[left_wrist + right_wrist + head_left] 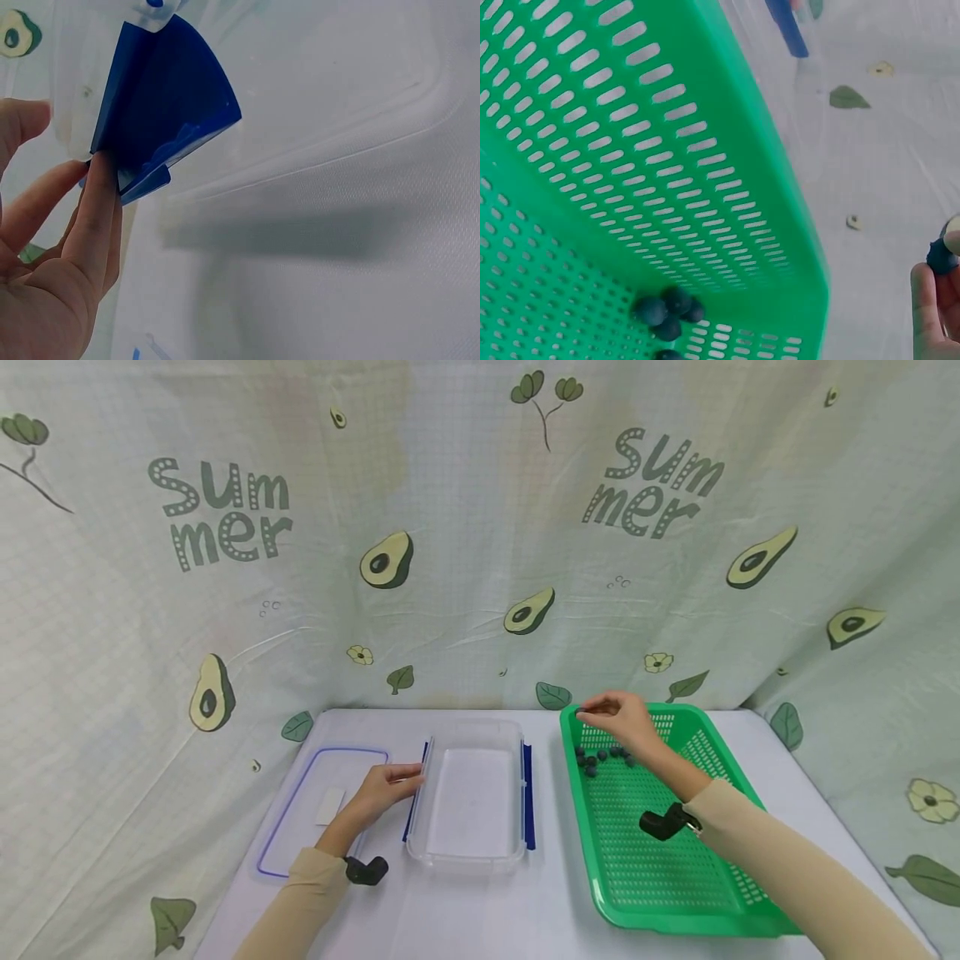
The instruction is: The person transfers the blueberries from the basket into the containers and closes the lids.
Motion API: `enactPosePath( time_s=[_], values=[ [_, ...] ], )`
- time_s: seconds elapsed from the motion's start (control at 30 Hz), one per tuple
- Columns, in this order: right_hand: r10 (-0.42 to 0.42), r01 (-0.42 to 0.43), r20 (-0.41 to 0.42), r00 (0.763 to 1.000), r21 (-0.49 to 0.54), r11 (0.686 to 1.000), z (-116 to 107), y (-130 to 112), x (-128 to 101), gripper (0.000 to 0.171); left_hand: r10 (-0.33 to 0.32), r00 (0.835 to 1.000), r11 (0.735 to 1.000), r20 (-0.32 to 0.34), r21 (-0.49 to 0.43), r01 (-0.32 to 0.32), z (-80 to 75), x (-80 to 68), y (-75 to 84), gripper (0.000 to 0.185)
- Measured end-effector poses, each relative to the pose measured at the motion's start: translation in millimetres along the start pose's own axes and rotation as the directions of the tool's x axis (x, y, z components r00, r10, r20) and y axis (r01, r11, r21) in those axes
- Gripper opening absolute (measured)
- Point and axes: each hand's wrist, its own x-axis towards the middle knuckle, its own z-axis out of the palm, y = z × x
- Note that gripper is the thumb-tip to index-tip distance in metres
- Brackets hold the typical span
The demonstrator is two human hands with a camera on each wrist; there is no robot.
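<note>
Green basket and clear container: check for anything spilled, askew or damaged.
Nothing stands out. The green basket and clear container sit upright, without visible damage. Dark fruits lie inside the basket, with one more pinched in the right hand; none shows spilled on the table. The blue-edged lid lies flat beside the container.

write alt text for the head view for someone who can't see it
A person's right hand pinches a dark berry at the far left corner of a green basket, with more berries inside. The left hand touches the left side of an open clear container; a blue-edged lid lies further left.
</note>
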Motion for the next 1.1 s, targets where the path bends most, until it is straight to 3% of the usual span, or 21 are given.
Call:
enactPosePath(
  time_s=[0.17,0.47,1.1],
  values=[
    [-0.044,0.043,0.051,0.998,0.022,0.999,17,-9,6,0.022,-0.009,1.000,1.000,-0.011,-0.010,0.009,-0.1,-0.1,0.1,0.047],
    [-0.050,0.045,0.141,0.989,0.044,0.998,50,-27,13,0.020,-0.011,1.000,1.000,-0.007,-0.018,0.011,-0.9,0.2,0.4,0.046],
    [-0.094,0.092,0.186,0.978,0.021,0.996,90,-27,23,0.013,-0.006,1.000,0.999,0.011,-0.047,0.006,0.8,-1.0,-1.5,0.046]
  ],
)
